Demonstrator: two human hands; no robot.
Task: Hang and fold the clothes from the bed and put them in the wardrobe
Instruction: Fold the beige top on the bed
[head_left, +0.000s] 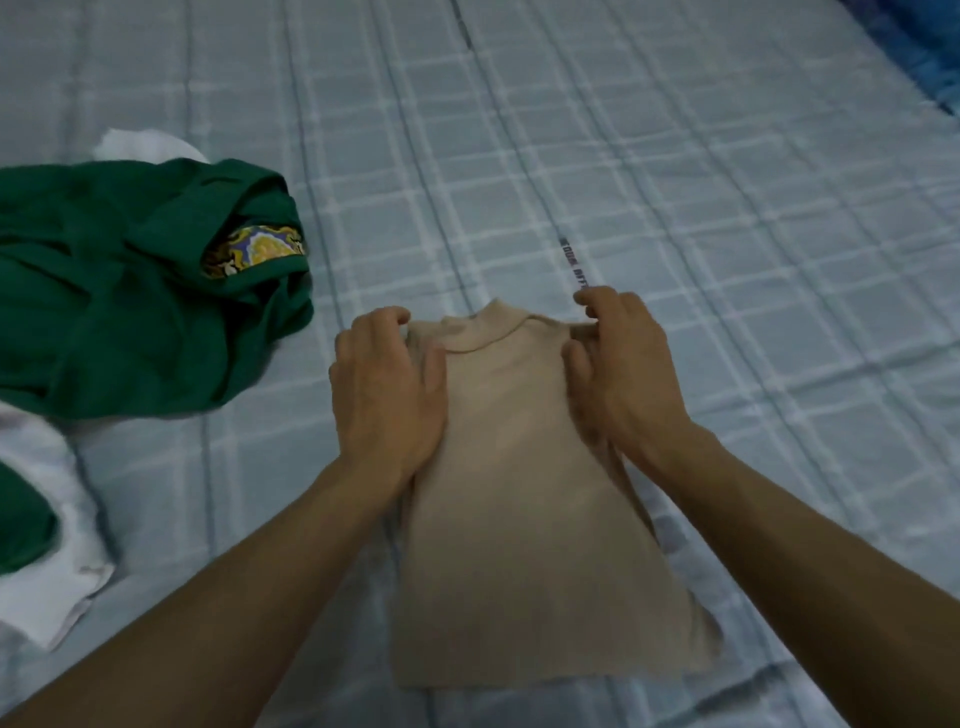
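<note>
A beige high-neck top (519, 493) lies flat on the bed (675, 234), folded into a narrow strip with its collar pointing away from me. My left hand (387, 387) rests on the top's left shoulder, fingers curled over the edge and gripping it. My right hand (618, 364) holds the right shoulder, fingertips pinching the fabric beside the collar. Both forearms reach in from the bottom of the view.
A crumpled green garment (130, 301) with a yellow patterned lining lies to the left. White clothing (47, 582) sits at the lower left, and another white piece (140, 145) behind the green one. The light-blue checked bedsheet stretches out to the right and far side.
</note>
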